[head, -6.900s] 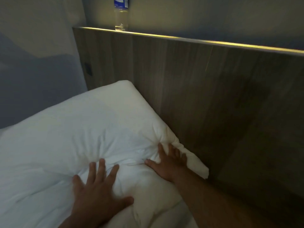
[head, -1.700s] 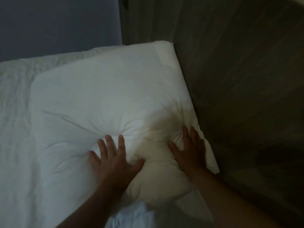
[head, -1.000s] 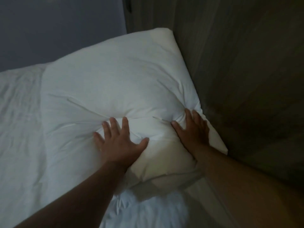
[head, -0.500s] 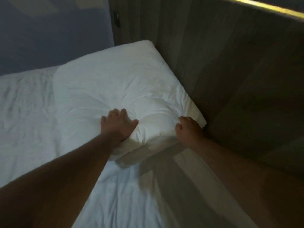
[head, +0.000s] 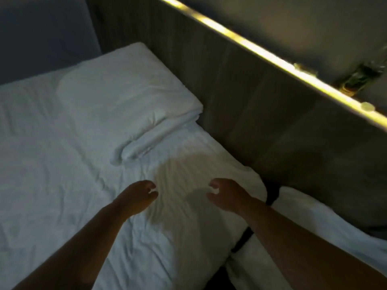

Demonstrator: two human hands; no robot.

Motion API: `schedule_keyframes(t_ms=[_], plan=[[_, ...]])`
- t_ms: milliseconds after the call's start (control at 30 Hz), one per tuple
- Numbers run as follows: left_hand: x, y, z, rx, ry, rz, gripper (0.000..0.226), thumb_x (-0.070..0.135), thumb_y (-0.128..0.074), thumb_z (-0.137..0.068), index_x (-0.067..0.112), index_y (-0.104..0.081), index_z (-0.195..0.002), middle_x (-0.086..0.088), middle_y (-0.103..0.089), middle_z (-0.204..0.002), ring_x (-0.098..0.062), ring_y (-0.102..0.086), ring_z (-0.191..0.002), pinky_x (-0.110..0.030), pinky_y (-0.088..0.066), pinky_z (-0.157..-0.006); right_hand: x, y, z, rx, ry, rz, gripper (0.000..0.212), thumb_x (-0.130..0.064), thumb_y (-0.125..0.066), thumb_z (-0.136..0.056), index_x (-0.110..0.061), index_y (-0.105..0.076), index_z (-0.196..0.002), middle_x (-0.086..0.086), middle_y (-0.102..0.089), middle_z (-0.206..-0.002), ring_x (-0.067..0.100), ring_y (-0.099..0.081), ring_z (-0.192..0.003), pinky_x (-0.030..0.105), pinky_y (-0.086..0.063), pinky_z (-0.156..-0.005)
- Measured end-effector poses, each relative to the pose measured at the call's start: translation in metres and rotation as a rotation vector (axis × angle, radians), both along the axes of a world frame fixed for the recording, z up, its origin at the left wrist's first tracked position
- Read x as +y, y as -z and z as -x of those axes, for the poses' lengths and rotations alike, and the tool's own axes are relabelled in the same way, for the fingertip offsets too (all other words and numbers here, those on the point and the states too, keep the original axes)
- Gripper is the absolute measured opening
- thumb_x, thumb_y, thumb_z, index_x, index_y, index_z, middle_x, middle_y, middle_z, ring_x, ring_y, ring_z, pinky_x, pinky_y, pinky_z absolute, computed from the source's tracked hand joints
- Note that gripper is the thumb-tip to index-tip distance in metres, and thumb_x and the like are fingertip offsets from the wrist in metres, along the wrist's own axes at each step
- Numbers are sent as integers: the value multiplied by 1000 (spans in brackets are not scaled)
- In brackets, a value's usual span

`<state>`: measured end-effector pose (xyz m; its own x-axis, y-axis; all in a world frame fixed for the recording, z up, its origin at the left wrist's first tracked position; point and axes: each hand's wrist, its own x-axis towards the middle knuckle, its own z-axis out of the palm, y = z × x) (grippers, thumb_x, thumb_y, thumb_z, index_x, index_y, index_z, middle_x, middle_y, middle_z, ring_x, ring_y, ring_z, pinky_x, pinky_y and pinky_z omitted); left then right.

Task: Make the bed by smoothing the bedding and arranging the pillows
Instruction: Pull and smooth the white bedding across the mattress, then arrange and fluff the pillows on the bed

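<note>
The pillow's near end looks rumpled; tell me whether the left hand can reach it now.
Probably yes: the left hand, loosely curled and empty, is over the wrinkled white bedsheet, short of the soft white pillow, with only bare sheet between.

The white pillow lies flat on the far part of the white sheet. It looks soft and puffy. Its near right end is folded and bunched up. The sheet is spread out under it, with lots of small wrinkles.
</note>
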<state>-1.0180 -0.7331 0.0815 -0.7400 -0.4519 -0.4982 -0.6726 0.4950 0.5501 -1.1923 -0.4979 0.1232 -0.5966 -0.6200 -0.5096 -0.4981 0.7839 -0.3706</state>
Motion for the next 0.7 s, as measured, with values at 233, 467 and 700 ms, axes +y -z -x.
schedule_keyframes(t_ms=[233, 467, 700], plan=[[110, -19, -102, -5, 138, -51, 37, 37, -57, -91, 23, -60, -125, 4, -63, -108, -7, -61, -91, -21, -47, -73, 157, -17, -127, -136, 341, 36, 42, -40, -56, -93, -22, -54, -131, 0, -51, -140, 15, -53, -120, 18, -40, -99], [208, -13, -173, -37, 393, 51, 22, 33, -70, -83, 24, -69, -104, 4, -67, -105, -8, -62, -91, -21, -51, -82, 291, -7, -231, -190, 485, 13, 18, -33, -49, -95, -21, -61, -87, -1, -61, -90, 27, -60, -97, 27, -41, -70], [288, -16, -196, -182, 538, 21, 11, 34, -60, -92, 31, -61, -103, 4, -60, -107, -12, -59, -98, -19, -42, -77, 411, 3, -336, -185, 710, -30, 30, -37, -54, -92, -18, -65, -113, 6, -65, -117, 22, -60, -109, 24, -43, -84]])
